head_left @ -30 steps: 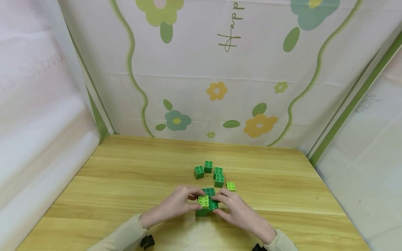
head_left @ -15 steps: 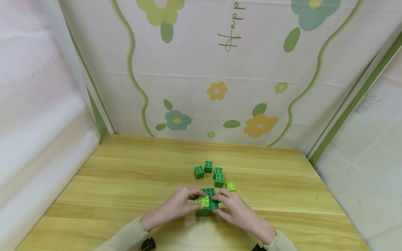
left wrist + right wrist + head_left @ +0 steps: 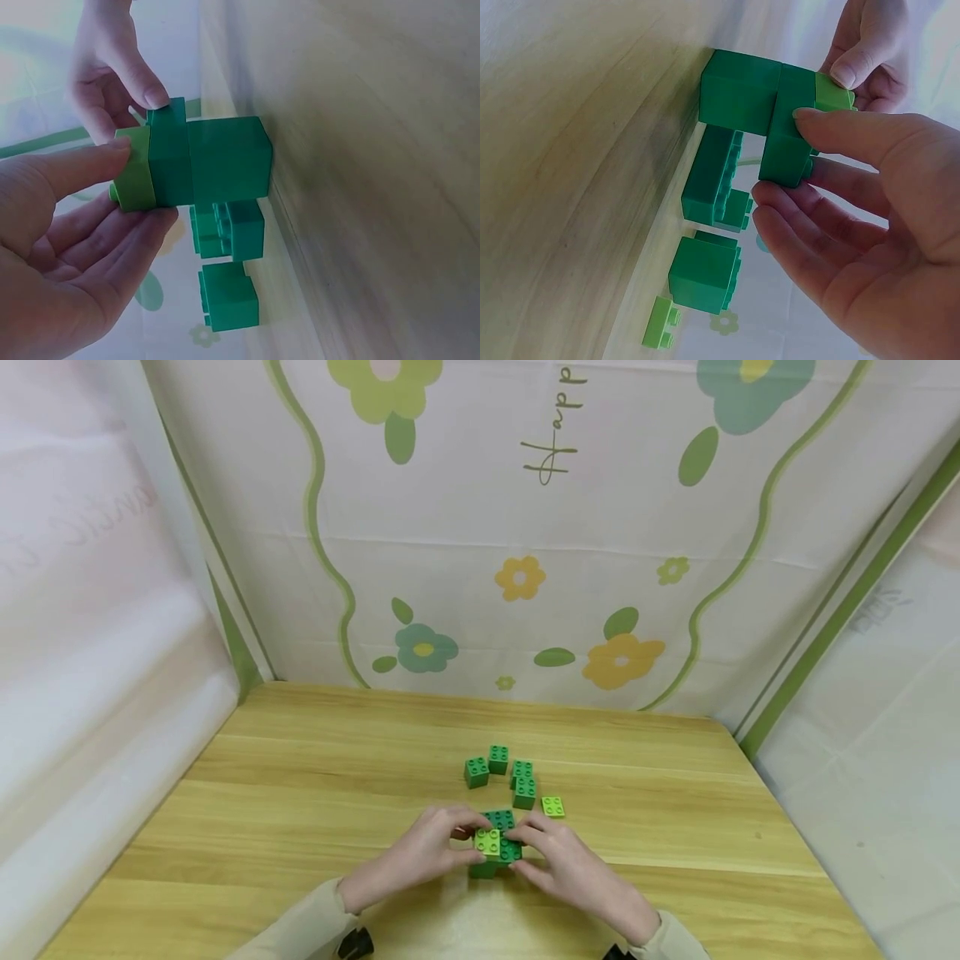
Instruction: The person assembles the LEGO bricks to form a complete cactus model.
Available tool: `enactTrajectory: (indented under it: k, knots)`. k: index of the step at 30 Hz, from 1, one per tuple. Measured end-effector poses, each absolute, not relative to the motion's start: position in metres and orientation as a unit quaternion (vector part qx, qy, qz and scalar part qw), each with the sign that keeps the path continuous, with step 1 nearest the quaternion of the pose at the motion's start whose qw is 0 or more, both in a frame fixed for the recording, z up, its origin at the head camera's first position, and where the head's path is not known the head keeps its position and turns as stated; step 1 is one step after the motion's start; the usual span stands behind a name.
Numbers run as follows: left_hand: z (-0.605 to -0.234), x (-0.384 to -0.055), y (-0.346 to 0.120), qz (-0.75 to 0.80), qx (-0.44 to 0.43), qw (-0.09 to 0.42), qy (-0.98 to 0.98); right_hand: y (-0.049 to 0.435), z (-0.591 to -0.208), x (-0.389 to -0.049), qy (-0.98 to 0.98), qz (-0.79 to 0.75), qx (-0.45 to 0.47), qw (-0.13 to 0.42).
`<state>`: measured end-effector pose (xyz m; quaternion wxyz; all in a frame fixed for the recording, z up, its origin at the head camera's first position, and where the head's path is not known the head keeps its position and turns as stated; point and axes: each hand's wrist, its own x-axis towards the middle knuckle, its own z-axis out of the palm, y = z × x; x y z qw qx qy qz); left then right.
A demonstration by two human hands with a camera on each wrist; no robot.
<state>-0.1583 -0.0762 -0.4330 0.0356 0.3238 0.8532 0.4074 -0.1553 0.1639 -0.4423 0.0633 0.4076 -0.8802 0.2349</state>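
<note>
A small stack of toy building bricks stands on the table between both hands. Its base is a green brick (image 3: 739, 90), with a dark green brick (image 3: 789, 127) on top that juts out to the right. Over the left part sits a lime brick (image 3: 487, 842), studs up. My left hand (image 3: 431, 843) pinches the lime brick, thumb on its near side and fingers on the far side. The overhanging end of the dark green brick is pinched by my right hand (image 3: 566, 864). Just behind the stack lies another dark green brick (image 3: 709, 176), partly hidden in the head view.
Farther back, several loose green bricks (image 3: 476, 772) stand in a loose cluster on the wooden table (image 3: 300, 760). A thin lime brick (image 3: 552, 807) lies to their right. Flower-printed cloth (image 3: 450, 527) walls in the table's back and sides.
Both hands keep their hold on the stack with almost no movement. The whole head view has shifted very slightly.
</note>
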Motion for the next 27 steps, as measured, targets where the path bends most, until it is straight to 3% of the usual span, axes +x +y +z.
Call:
enactTrajectory:
  k: [11, 27]
  knots:
    - [-0.437, -0.1598, -0.0824, 0.438, 0.307, 0.074, 0.842, 0.1645, -0.4429, -0.1536, -0.873, 0.233, 0.424, 0.068]
    - [-0.4363, -0.1599, -0.0815, 0.435, 0.305, 0.077, 0.844, 0.1681, -0.442, -0.1526, -0.87, 0.234, 0.428, 0.075]
